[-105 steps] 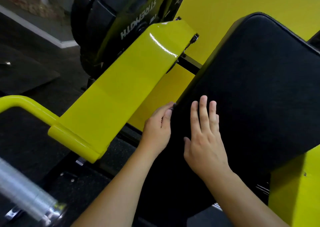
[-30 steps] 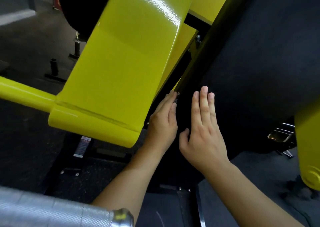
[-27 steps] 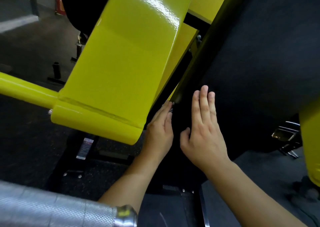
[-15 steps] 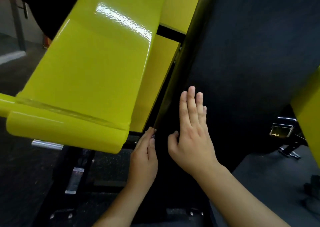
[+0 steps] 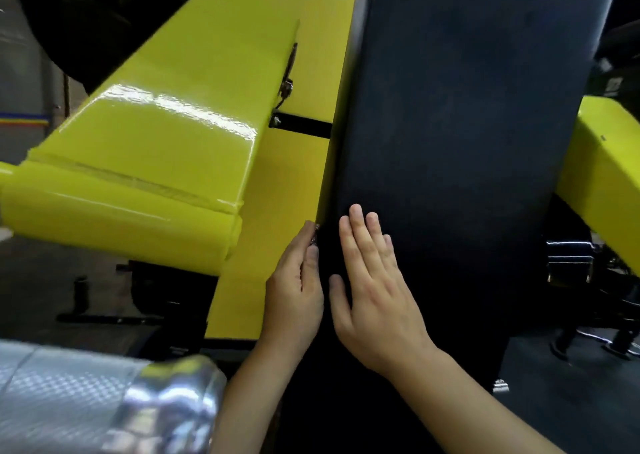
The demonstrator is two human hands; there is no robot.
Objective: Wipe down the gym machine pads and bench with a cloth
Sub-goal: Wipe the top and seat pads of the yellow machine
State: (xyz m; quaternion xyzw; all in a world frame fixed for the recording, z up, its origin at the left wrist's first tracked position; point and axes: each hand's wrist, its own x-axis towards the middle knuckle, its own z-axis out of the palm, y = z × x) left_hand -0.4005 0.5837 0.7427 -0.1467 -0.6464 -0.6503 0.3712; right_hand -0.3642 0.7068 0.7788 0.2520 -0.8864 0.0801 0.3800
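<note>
Broadly, the black pad (image 5: pixel 464 114) is a long, matte, fine-grained slab with a rounded upper corner, running from the top of the view down to the hands. The right hand (image 5: pixel 372 291) lies flat on its lower face, fingers straight and together, thumb out to the side. The left hand (image 5: pixel 294 291) rests along the pad's left edge, fingers extended; its fingertips touch the seam where the pad meets the glossy yellow panel (image 5: pixel 277 245). No cloth can be made out under either hand.

Left of the panel a thick, shiny yellow lever arm (image 5: pixel 156 162) with a squared end juts across, near the left hand but apart from it. A knurled silver bar end (image 5: pixel 104 401) sits blurred at the lower left. Another yellow arm (image 5: pixel 606 155) flanks the pad's right side, with dark floor (image 5: pixel 571 401) open below it.

Compared with half a second ago, the pad stands more upright in view, the left hand has slid up beside the right, and the silver bar has come back into sight.
</note>
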